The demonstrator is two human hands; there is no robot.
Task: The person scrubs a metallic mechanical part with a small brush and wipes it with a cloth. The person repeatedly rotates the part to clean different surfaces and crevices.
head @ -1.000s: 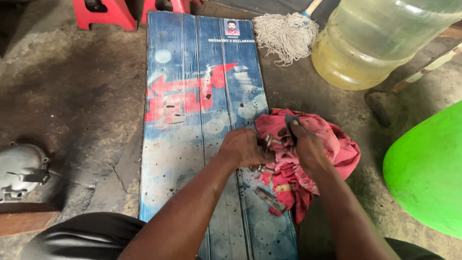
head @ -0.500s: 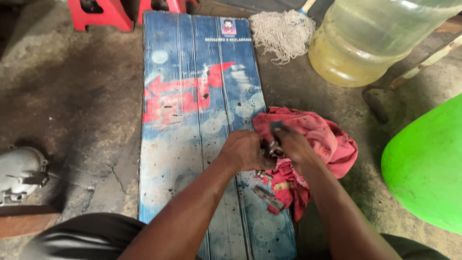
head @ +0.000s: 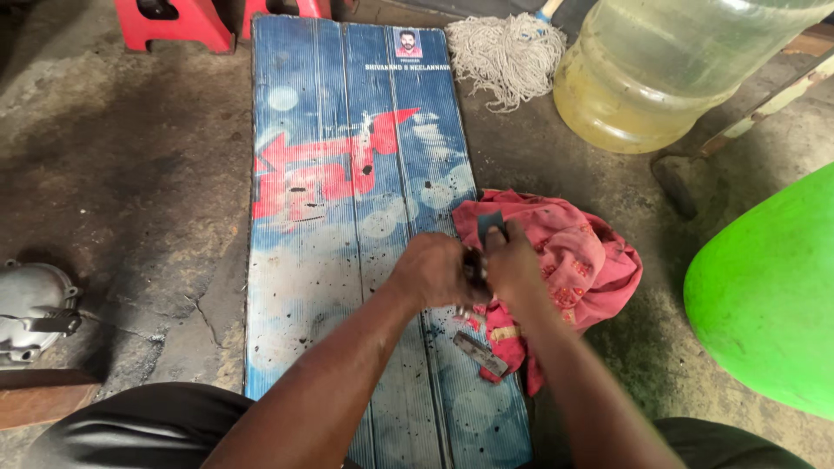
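Note:
My left hand (head: 434, 271) is closed around a small metal part, mostly hidden between my two hands. Pressed against it, my right hand (head: 511, 267) pinches a small dark strip (head: 489, 223) that sticks up above the fingers. Both hands hover over the right edge of a blue and red corrugated board (head: 347, 174) lying on the floor. A crumpled red rag (head: 582, 256) lies under and right of my hands. A small flat metal piece (head: 479, 353) rests on the board just below them.
A big clear jug with yellowish liquid (head: 660, 69) stands at the back right beside a white mop head (head: 504, 52). A green plastic seat (head: 773, 304) is at the right, red stools (head: 174, 22) at the back left, a grey metal casing (head: 30, 308) at the left.
My right hand has moved left from over the rag and now presses against my left hand, the dark strip still in it. The small metal part has become hidden between them.

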